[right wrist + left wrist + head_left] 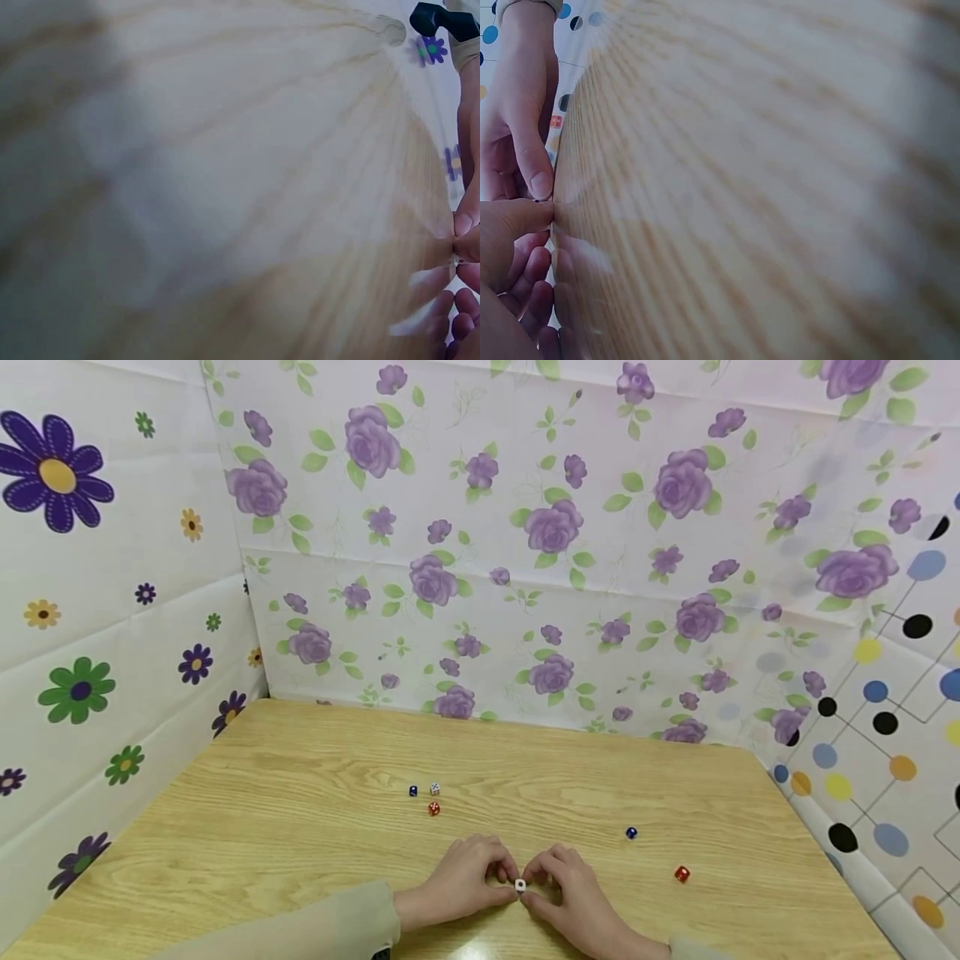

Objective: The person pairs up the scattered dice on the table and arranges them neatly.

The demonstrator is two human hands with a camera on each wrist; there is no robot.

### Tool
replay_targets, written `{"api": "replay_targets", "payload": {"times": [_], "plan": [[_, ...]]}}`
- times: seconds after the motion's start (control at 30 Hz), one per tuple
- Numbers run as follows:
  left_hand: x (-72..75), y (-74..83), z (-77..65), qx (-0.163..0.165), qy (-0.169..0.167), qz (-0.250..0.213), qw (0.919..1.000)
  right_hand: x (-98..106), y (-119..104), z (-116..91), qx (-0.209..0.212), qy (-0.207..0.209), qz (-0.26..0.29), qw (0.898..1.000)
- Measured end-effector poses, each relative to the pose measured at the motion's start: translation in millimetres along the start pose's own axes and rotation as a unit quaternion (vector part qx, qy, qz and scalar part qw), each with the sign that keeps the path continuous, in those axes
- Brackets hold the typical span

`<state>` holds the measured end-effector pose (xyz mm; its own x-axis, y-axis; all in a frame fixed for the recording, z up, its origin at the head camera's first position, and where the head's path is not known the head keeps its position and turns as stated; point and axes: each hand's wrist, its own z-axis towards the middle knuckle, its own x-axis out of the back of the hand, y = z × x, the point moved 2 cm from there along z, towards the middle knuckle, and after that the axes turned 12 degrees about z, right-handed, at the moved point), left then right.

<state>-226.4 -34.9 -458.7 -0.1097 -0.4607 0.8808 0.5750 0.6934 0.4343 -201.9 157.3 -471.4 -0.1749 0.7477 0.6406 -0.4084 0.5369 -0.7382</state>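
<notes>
A white die (521, 885) with one dark pip on top sits at the table's front middle, between both hands. My left hand (472, 878) pinches it from the left with curled thumb and index finger. From the right, the thumb and index finger of my right hand (573, 897) pinch the same die, so the fingertips of the two hands nearly meet. In the left wrist view, the right hand (525, 112) reaches down toward the left thumb (525, 217); the die is mostly hidden there. The right wrist view shows the meeting fingertips (463, 225) at its right edge.
Left of centre, a blue die (413, 791), a white die (435, 789) and a red die (433, 808) lie close together. To the right lie another blue die (632, 833) and a red die (682, 874). Patterned cloth walls (480, 568) border the wooden table (300, 827).
</notes>
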Motion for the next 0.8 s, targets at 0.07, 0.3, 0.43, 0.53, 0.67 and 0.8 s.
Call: {"api": "replay_targets", "payload": {"times": [0.07,0.3,0.43,0.53,0.67,0.8], "plan": [[-0.4,-0.1,0.3,0.002,-0.001,0.001,1.0000,0.5,-0.2,0.5,0.005,-0.003,-0.004,1.000],[-0.2,0.1,0.8,0.013,-0.009,-0.002,0.9999,2.9,-1.8,5.0,-0.015,-0.035,-0.010,0.999],[-0.1,0.1,0.5,0.014,-0.010,-0.004,0.9998,4.2,-3.4,6.7,-0.024,-0.044,-0.001,0.999],[0.8,0.7,0.0,0.012,-0.009,-0.004,0.9999,4.5,-3.5,7.4,-0.029,-0.046,0.006,0.999],[1.7,1.4,-0.4,0.011,-0.008,-0.005,0.9999,4.6,-3.5,7.6,-0.031,-0.045,0.012,0.998],[1.0,0.8,-0.3,0.012,-0.007,-0.003,0.9999,4.6,-4.2,7.2,-0.029,-0.043,0.014,0.999]]}}
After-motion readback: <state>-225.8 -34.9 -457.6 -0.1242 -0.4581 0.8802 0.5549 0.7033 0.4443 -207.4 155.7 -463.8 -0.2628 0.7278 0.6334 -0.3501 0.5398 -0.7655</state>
